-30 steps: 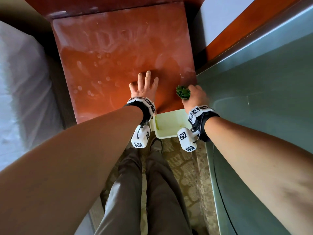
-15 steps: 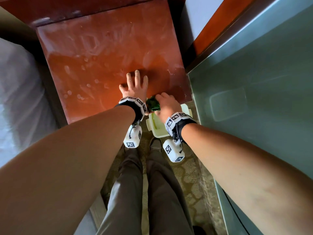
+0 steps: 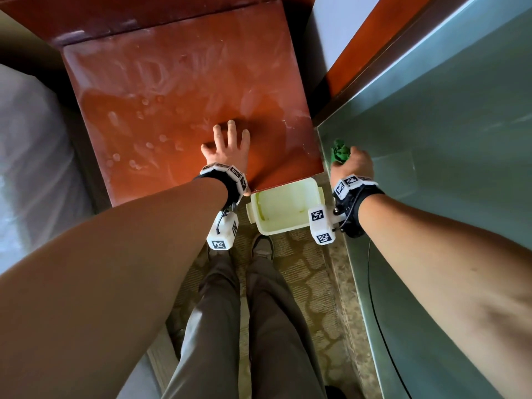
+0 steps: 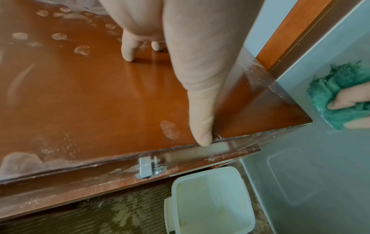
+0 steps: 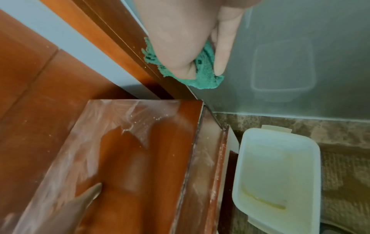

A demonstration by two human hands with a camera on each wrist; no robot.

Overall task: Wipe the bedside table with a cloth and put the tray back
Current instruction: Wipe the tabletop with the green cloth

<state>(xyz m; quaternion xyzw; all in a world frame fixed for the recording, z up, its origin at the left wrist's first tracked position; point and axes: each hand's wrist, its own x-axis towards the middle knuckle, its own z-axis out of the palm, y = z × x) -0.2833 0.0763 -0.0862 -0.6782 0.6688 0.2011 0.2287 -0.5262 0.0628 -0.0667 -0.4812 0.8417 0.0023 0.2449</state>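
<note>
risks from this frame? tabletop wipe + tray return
1. Cloth, balled in the right hand, is off the table, against the glass panel; streaks and spots remain unwiped.
2. Left hand lies flat on the top, likely adding prints.
3. Tray sits on the floor near the shoe.

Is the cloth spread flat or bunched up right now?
Bunched up. The green cloth is wadded in the right hand, its fingers curled round it, held off the table.

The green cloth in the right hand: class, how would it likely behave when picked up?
The green cloth bunches inside the right hand, so it is probably floppy. Its fuzzy pile suggests good grip, unlikely to slip. It looks light.
</note>
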